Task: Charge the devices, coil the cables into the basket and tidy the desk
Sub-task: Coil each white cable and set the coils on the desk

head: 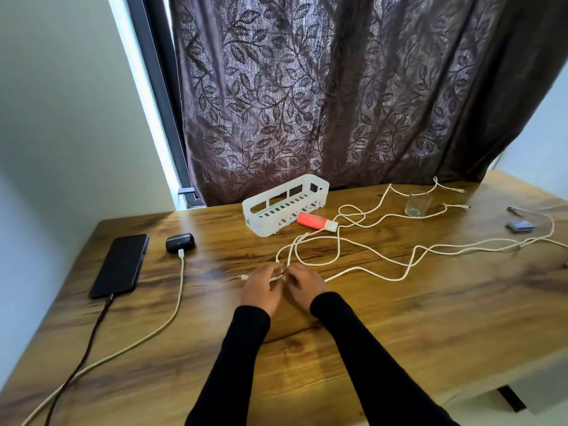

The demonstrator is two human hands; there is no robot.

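Note:
At the middle of the wooden desk (338, 348) my left hand (261, 287) and my right hand (304, 284) sit close together, both pinching one end of a loose white cable (368, 273) that snakes off to the right. A white slotted basket (285, 204) stands behind them near the curtain. At the left, a black phone (120, 265) lies flat with a dark cable (89, 339) plugged in, and beside it a black earbud case (180, 242) has a white charging cable (181, 284) plugged in.
A red and white tube (315, 221) lies beside the basket. More white cables (430, 215) tangle at the back right around a clear glass (417, 203). A small blue object (519, 226) lies near the right edge. A brown leaf-patterned curtain (338, 87) hangs behind.

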